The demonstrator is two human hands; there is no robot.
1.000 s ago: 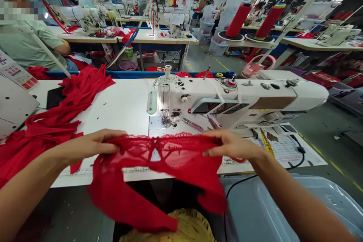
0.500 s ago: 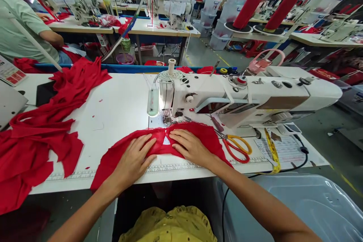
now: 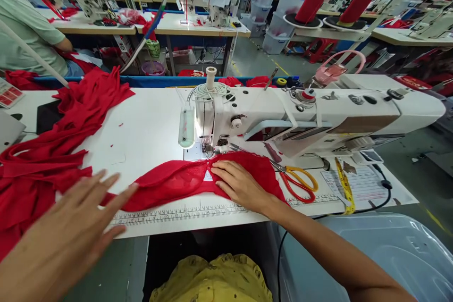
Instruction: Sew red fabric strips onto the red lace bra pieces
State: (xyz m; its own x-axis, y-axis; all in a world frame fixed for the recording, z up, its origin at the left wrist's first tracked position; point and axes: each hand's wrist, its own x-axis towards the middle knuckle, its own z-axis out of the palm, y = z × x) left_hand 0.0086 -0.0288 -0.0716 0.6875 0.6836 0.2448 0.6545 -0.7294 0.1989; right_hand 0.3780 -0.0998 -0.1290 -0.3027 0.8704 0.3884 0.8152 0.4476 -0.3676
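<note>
A red fabric piece (image 3: pixel 170 180) with a lacy upper edge lies on the table in front of the sewing machine (image 3: pixel 255 118). Near its middle shows a small pale dotted triangle (image 3: pixel 208 176). My right hand (image 3: pixel 239 183) rests flat on the fabric just right of that triangle, fingers stretched out. My left hand (image 3: pixel 78 226), blurred and spread, is in the air at the lower left, holding nothing, over the near edge of the red fabric pile (image 3: pixel 71 127). The machine's presser foot (image 3: pixel 207 148) stands just behind the fabric's upper edge.
Scissors (image 3: pixel 299 183) with orange and red handles lie right of the fabric. Beyond them are a yellow tape measure (image 3: pixel 345 186) and a paper sheet (image 3: pixel 368 184). A clear plastic bin (image 3: pixel 371 255) stands at lower right. A person in a pale green shirt (image 3: pixel 31 33) sits at far left.
My left hand has lifted off the red fabric and swung left toward the pile. The fabric's left part now lies uncovered and narrower. My right hand stays in place.
</note>
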